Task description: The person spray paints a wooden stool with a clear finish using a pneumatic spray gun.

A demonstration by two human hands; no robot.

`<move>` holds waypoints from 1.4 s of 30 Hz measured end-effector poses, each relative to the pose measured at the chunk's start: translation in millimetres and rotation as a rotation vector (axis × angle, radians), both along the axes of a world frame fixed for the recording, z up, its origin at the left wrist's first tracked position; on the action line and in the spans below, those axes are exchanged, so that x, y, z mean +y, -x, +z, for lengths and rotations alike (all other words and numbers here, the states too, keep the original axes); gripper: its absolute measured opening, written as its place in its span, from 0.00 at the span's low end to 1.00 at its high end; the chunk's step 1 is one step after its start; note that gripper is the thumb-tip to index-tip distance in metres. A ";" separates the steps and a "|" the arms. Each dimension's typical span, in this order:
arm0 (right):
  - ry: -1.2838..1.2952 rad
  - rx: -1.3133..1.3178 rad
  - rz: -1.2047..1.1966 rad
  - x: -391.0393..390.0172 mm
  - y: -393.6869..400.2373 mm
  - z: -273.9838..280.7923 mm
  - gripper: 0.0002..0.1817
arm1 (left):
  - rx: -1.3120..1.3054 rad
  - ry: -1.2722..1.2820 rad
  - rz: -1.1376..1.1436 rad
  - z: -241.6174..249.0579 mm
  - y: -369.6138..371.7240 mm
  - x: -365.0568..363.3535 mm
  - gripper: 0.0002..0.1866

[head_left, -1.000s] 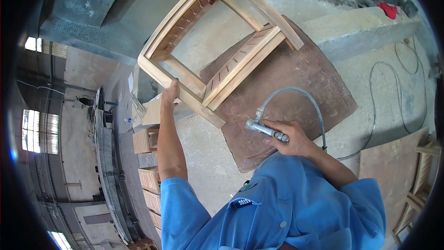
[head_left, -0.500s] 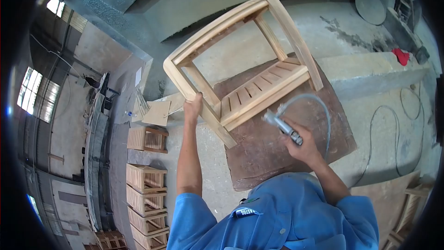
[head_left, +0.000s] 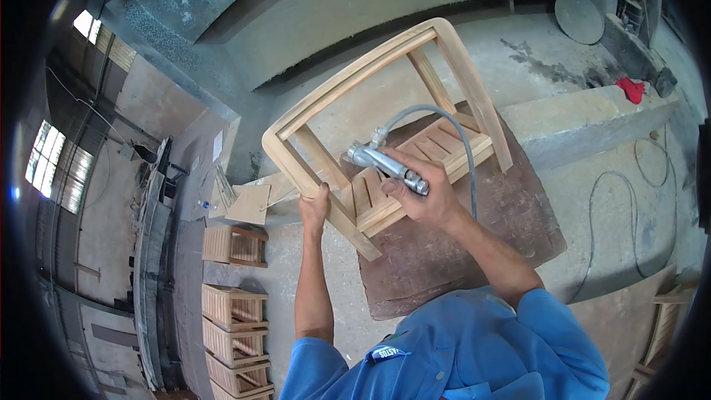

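My left hand (head_left: 314, 210) is closed around one leg of a pale wooden stool frame (head_left: 480, 96), which has a slatted lower shelf (head_left: 437, 141) and stands tilted over a brown board (head_left: 511, 230). In my right hand (head_left: 429, 194) is a silver spray gun (head_left: 386, 166), its nozzle end pointing left toward the inside of the frame. A grey hose (head_left: 465, 141) loops from the gun's head over the shelf and down past my wrist. The gun and hand hide part of the slats.
Several similar wooden stools (head_left: 235, 324) stand in a row on the floor at left. A concrete ledge (head_left: 563, 130) carries a red cloth (head_left: 630, 90). Another hose (head_left: 635, 207) lies looped at right. A flat tan panel (head_left: 250, 204) leans near the left ledge.
My right hand has brought the spray gun up and left, from in front of the shelf to over it. The frame appears slightly lower, still in my left hand.
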State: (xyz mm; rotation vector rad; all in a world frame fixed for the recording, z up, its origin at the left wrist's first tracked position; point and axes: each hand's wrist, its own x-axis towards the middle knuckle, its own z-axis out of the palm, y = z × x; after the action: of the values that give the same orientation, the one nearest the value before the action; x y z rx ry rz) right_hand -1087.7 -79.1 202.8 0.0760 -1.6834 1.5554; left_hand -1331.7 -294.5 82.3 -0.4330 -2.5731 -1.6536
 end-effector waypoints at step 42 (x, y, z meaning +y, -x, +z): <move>0.083 -0.134 -0.731 88.1 -150.2 -10.6 0.27 | 0.046 0.010 0.011 4.3 -24.6 3.1 0.17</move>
State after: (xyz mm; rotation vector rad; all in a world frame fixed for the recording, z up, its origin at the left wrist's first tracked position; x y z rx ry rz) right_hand -937.4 9.0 192.1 -0.6313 -1.4971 1.0781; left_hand -1307.1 -291.5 86.6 -0.4504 -2.5478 -1.6084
